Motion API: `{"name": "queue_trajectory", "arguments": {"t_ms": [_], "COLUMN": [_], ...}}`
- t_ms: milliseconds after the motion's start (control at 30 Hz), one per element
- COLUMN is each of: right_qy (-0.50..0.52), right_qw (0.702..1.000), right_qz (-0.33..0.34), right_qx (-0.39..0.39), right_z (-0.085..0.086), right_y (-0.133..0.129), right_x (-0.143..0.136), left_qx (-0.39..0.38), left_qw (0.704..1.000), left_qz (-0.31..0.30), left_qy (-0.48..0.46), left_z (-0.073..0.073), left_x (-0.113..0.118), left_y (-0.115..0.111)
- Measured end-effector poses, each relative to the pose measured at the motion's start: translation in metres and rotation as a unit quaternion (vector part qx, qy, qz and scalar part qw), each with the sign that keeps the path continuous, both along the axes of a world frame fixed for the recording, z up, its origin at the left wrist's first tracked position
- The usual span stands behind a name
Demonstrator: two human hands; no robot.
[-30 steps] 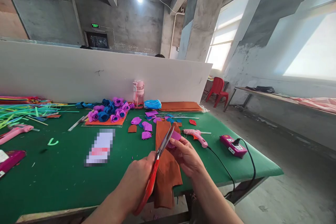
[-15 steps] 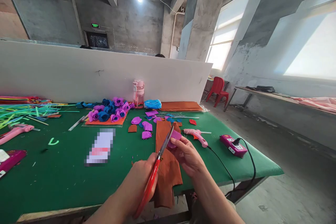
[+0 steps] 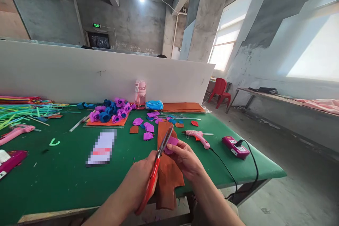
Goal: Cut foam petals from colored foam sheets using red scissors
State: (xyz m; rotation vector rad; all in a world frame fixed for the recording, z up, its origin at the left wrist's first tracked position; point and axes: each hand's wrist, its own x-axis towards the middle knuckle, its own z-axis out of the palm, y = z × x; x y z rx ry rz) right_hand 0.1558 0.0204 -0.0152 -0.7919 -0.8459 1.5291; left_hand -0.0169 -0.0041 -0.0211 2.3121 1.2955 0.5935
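Observation:
My left hand [image 3: 143, 172] is closed around red-handled scissors [image 3: 153, 177], their blades angled up and away from me. Between the thumb and fingers of my right hand [image 3: 186, 159] is a small purple crepe paper piece [image 3: 172, 142], its left edge at the blades. Whether the blades bite into it I cannot tell. Under both hands lies a long brown crepe paper strip [image 3: 169, 169], which hangs over the table's front edge. Several loose purple petals [image 3: 148, 127] and a brown petal [image 3: 134, 129] lie just beyond, to the left.
Purple and blue paper flowers [image 3: 105, 116] are heaped on an orange sheet at the back. A pink glue gun [image 3: 199, 136] and a magenta power strip [image 3: 235, 147] with a black cord sit on the right. Behind stands a pink bottle [image 3: 140, 93] against a white partition [image 3: 106, 74].
The purple piece and my right hand have shifted slightly left and down. The scissors have tilted a little more upright, their tips slightly further left.

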Motion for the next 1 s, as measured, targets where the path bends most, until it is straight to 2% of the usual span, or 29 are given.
{"name": "queue_trajectory", "arguments": {"t_ms": [233, 467, 633, 733, 833, 933, 1000], "right_qy": [0.0, 0.007, -0.001, -0.052, -0.109, -0.145, -0.156], "right_qw": [1.0, 1.0, 1.0, 0.998, 0.989, 0.978, 0.972], "right_qz": [0.013, 0.01, 0.002, 0.041, 0.103, 0.15, 0.175], "right_qx": [0.006, -0.004, -0.012, -0.002, 0.018, 0.029, 0.031], "right_z": [0.001, 0.002, -0.001, -0.002, 0.001, 0.005, 0.007], "right_y": [-0.001, -0.001, 0.0, -0.003, -0.008, -0.014, -0.016], "right_x": [-0.004, -0.005, 0.0, 0.001, -0.002, -0.007, -0.01], "left_qx": [-0.006, -0.049, -0.067, -0.091, -0.17, -0.237, -0.257], "left_qw": [0.999, 0.997, 0.985, 0.967, 0.932, 0.898, 0.882], "left_qz": [0.023, 0.026, 0.064, 0.064, 0.042, 0.054, 0.038], "left_qy": [0.039, -0.059, -0.148, -0.231, -0.316, -0.367, -0.394], "left_z": [0.003, 0.007, 0.016, 0.02, 0.022, 0.023, 0.024], "left_x": [0.002, 0.008, 0.004, -0.006, -0.015, -0.016, -0.013], "left_y": [-0.001, -0.008, -0.006, 0.004, 0.013, 0.014, 0.012]}}
